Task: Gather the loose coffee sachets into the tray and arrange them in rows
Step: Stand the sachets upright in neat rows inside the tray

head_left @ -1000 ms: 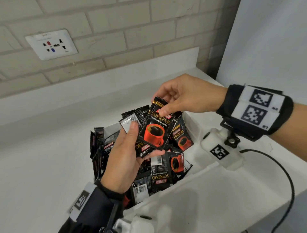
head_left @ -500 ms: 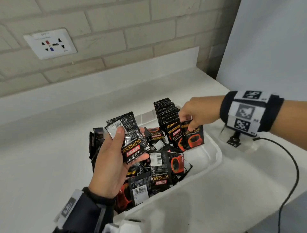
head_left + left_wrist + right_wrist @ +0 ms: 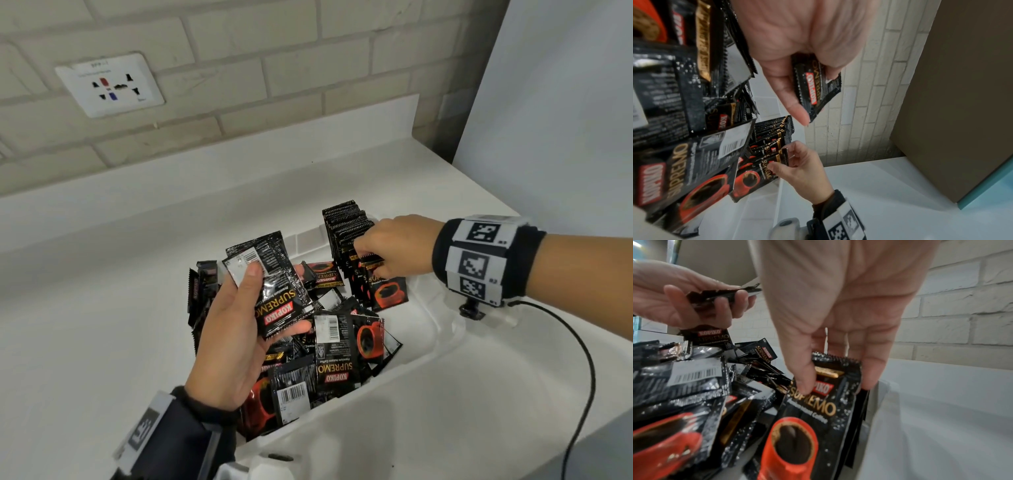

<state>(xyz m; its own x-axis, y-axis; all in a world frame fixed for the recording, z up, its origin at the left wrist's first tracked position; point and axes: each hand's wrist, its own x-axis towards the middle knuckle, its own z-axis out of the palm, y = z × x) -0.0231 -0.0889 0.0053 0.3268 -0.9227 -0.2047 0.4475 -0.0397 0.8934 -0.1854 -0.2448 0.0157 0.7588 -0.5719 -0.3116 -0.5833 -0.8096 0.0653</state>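
Filling the frame's centre, a white plastic tray (image 3: pixel 442 329) holds jumbled black foil coffee sachets (image 3: pixel 337 356) and an upright row (image 3: pixel 346 222). The left hand (image 3: pixel 233 335) grips a small stack (image 3: pixel 274 291); the right hand (image 3: pixel 394 246) pinches the row's front sachet (image 3: pixel 818 410), its thumb showing only in the wrist view.

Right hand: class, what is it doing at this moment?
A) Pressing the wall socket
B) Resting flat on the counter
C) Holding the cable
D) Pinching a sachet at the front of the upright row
D: the right hand pinches a sachet by its top, against the upright row in the tray.
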